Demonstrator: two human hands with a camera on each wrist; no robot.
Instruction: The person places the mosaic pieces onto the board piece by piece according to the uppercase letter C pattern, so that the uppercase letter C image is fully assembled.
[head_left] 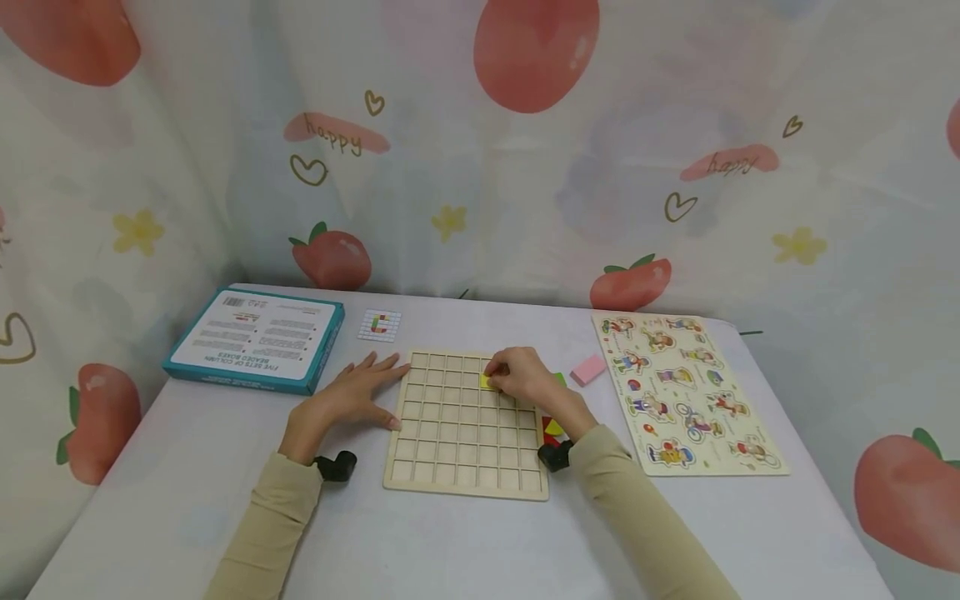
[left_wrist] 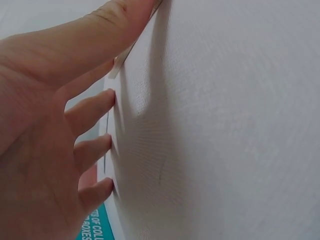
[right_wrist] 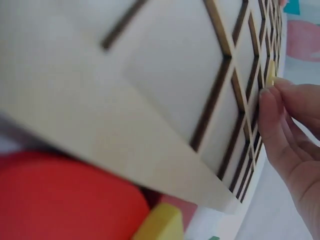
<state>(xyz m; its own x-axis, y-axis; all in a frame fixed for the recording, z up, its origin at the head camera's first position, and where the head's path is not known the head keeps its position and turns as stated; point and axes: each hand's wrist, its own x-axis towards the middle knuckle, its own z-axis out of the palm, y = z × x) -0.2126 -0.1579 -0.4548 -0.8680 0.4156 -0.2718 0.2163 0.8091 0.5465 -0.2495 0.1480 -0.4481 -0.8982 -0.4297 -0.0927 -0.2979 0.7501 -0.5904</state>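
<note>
A wooden grid board (head_left: 467, 454) lies flat on the white table. The left hand (head_left: 354, 395) has its fingers spread, thumb and index finger touching the board's left edge. In the left wrist view its other fingertips (left_wrist: 104, 145) rest on the tabletop. Over the far part of the grid, the right hand (head_left: 523, 377) pinches a yellow tile (head_left: 485, 382) at one of the cells. The right wrist view shows the tile (right_wrist: 271, 74) at the tips of thumb and fingers. Red and yellow pieces (head_left: 553, 427) lie by the board's right edge, partly hidden by the right forearm.
Behind the board lies a small pattern card (head_left: 380, 326). A teal and white box (head_left: 255, 337) is at the back left. To the right are a pink block (head_left: 588, 369) and a picture puzzle board (head_left: 678, 400). A printed curtain (head_left: 525, 183) hangs behind the table.
</note>
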